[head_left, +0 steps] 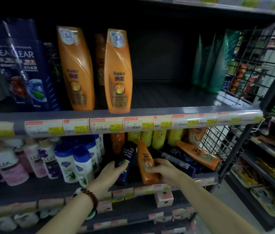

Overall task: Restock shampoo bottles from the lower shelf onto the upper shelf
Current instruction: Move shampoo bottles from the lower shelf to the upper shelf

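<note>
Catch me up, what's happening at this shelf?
A person is restocking shampoo. On the lower shelf, the left hand grips a dark Clear bottle and the right hand grips a small orange Rejoice bottle. Neither is lifted yet. The upper shelf has an open gap between the orange Rejoice bottles and the green bottles.

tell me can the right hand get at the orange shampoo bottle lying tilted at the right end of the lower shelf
Probably yes: the right hand is already on the upright orange bottle just beside the tilted orange shampoo bottle, which lies on top, uncovered.
</note>
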`<action>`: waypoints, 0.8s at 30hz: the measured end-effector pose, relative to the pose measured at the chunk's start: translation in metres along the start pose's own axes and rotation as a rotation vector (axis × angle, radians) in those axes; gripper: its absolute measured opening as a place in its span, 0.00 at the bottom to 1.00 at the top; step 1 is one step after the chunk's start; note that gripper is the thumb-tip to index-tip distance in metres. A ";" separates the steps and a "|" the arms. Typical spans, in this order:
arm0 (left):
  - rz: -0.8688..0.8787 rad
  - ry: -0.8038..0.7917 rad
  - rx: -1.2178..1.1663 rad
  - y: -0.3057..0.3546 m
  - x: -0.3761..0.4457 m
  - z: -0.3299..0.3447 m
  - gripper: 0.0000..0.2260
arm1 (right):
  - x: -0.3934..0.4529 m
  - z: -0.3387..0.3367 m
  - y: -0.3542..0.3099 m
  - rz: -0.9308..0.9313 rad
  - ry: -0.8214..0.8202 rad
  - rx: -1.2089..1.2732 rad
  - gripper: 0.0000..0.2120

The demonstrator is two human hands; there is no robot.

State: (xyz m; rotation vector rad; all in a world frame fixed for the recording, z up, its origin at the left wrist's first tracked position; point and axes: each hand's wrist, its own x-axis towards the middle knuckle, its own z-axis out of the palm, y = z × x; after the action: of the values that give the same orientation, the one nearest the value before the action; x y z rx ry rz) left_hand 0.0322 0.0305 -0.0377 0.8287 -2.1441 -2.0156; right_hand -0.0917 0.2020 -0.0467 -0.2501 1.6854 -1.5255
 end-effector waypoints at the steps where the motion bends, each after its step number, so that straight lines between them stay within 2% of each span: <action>1: -0.015 0.005 -0.055 0.001 -0.003 0.002 0.28 | -0.003 0.002 0.002 -0.007 0.003 -0.007 0.26; 6: -0.070 -0.004 -0.221 -0.004 -0.013 0.004 0.36 | -0.021 0.012 0.009 -0.065 0.012 -0.034 0.26; 11: -0.061 -0.079 -0.163 -0.009 -0.033 0.001 0.26 | -0.038 0.019 0.016 -0.113 0.029 -0.092 0.26; 14: -0.063 -0.134 -0.118 -0.005 -0.049 -0.002 0.25 | -0.050 0.022 0.017 -0.137 0.016 -0.140 0.25; 19: -0.112 -0.140 -0.146 0.000 -0.067 -0.013 0.33 | -0.070 0.029 0.013 -0.167 0.011 -0.180 0.27; 24: -0.089 -0.152 -0.162 0.003 -0.087 -0.018 0.25 | -0.086 0.040 0.009 -0.222 -0.025 -0.203 0.25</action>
State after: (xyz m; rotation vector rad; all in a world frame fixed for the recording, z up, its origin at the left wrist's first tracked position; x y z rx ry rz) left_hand 0.1125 0.0518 -0.0065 0.7836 -2.0153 -2.3305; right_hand -0.0070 0.2298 -0.0148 -0.5774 1.8428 -1.5005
